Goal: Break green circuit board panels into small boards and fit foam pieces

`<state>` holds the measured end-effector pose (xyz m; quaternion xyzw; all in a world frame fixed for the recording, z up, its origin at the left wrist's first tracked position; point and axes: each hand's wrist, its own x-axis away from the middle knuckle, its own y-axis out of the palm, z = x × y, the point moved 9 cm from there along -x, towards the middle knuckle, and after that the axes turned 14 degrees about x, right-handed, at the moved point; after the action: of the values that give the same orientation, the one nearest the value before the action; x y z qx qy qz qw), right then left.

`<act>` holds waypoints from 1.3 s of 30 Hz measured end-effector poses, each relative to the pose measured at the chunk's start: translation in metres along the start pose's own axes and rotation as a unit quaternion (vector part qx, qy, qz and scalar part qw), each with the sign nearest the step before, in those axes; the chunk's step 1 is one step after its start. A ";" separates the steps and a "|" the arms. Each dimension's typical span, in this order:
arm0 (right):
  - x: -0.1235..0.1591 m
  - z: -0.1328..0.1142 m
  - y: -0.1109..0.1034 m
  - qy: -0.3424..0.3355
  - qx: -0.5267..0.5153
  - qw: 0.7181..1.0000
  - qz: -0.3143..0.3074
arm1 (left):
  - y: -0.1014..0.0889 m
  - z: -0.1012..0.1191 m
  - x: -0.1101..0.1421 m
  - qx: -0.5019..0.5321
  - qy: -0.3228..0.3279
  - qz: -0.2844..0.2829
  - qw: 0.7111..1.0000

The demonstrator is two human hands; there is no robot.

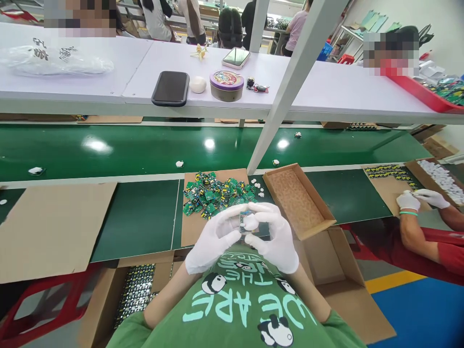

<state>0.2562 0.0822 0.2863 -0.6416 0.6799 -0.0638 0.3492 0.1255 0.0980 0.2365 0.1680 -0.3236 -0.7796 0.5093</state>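
Note:
In white gloves, my left hand [217,238] and my right hand [277,238] meet in front of my chest. Between their fingertips is a small circuit board [243,229] with a round white piece [251,222] on it. Both hands are closed around its edges, left hand on one side and right hand on the other. My fingers cover part of the board. Just beyond them, a heap of green circuit boards [213,193] lies on a cardboard sheet [192,234]. Several small white discs [260,189] are scattered to the right of the heap.
A shallow cardboard tray [300,200] stands to the right. Behind, a green conveyor belt [145,150] carries a few boards with white pieces. A slanted white post [279,111] rises by the shelf [134,92]. A co-worker's gloved hands [409,200] work at far right. Open cartons [333,261] are below.

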 end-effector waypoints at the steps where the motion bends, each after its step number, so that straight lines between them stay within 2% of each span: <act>1: -0.001 -0.004 -0.001 -0.029 0.015 0.999 -0.002 | 0.002 0.000 0.000 0.018 -0.010 -0.011 1.000; 3: -0.003 -0.015 -0.003 -0.080 0.044 0.996 -0.013 | 0.003 -0.002 -0.002 0.047 -0.034 -0.023 0.998; 5: -0.006 -0.026 -0.003 -0.120 0.080 0.989 -0.030 | 0.003 -0.004 -0.003 0.029 -0.071 -0.020 0.997; 8: -0.011 -0.035 -0.001 -0.146 0.117 0.981 -0.044 | 0.010 -0.009 -0.003 -0.030 -0.132 -0.046 0.990; 10: -0.012 -0.037 0.003 -0.165 0.098 0.980 -0.054 | 0.016 -0.010 -0.002 -0.025 -0.150 -0.065 0.986; 14: -0.011 -0.030 0.009 -0.194 0.028 0.979 -0.059 | 0.017 -0.014 -0.002 0.048 -0.150 -0.042 0.987; 18: -0.011 -0.023 0.009 -0.200 0.037 0.978 -0.040 | 0.024 -0.023 -0.001 0.133 -0.181 -0.057 0.973; 20: -0.013 -0.023 0.007 -0.212 0.044 0.976 -0.035 | 0.028 -0.022 -0.001 0.118 -0.191 -0.070 0.972; 24: -0.013 -0.034 0.000 -0.277 0.019 0.961 -0.006 | 0.040 -0.014 -0.003 0.049 -0.175 -0.106 0.978; 27: -0.014 -0.033 -0.001 -0.281 0.013 0.960 -0.003 | 0.042 -0.016 -0.005 0.039 -0.167 -0.112 0.979; 30: -0.012 -0.031 0.000 -0.285 0.035 0.958 -0.009 | 0.036 -0.026 -0.005 0.084 -0.178 -0.095 0.976; 34: -0.004 -0.037 -0.006 -0.326 0.046 0.944 0.011 | 0.032 -0.034 -0.003 0.152 -0.195 -0.095 0.964; 37: 0.000 -0.038 -0.009 -0.340 0.066 0.938 0.019 | 0.037 -0.028 -0.004 0.080 -0.194 -0.113 0.971; 39: 0.000 -0.033 -0.009 -0.319 0.077 0.945 0.014 | 0.045 -0.022 -0.005 0.018 -0.192 -0.140 0.971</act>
<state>0.2454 0.0689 0.3160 -0.5896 0.5353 0.0971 0.5970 0.1715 0.0827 0.2510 0.0681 -0.4029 -0.8546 0.3205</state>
